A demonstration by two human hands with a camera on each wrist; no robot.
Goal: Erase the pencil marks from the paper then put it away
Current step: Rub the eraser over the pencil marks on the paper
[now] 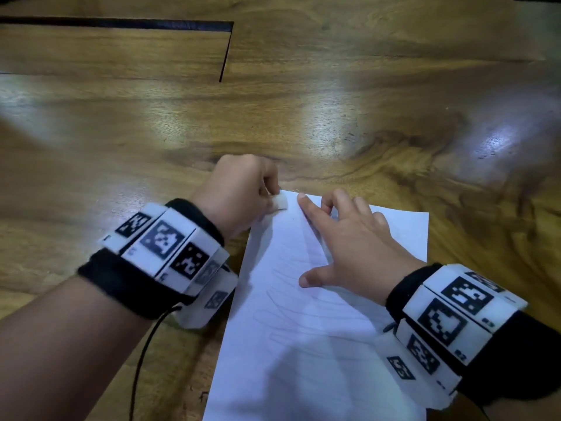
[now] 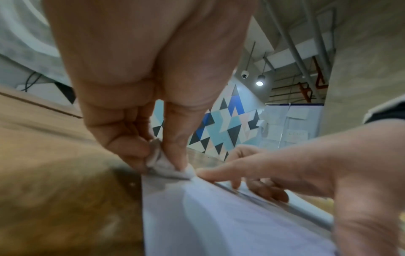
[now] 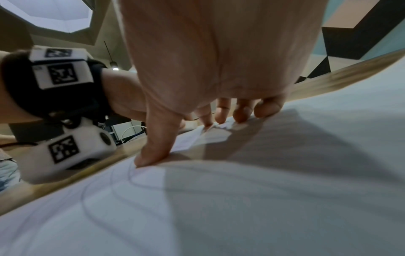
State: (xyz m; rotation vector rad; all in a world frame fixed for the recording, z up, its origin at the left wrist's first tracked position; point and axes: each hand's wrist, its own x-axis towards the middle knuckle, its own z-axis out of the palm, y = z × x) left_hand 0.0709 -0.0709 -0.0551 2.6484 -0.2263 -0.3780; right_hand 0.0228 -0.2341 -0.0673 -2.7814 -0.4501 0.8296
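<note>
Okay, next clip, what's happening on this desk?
A person is erasing pencil marks from a sheet of paper on a wooden table. The left hand pinches a small white eraser against the paper's far left corner. The right hand lies spread on the sheet, fingertips pressing it flat right beside the eraser. Faint curved pencil lines still show lower on the page, so the erasing isn't finished and the paper hasn't been put away.

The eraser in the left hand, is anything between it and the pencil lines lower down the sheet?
Partly. The eraser sits at the paper's far left corner. The right hand presses the upper sheet, thumb beside the faint pencil lines; the strip along the left edge looks free.
</note>
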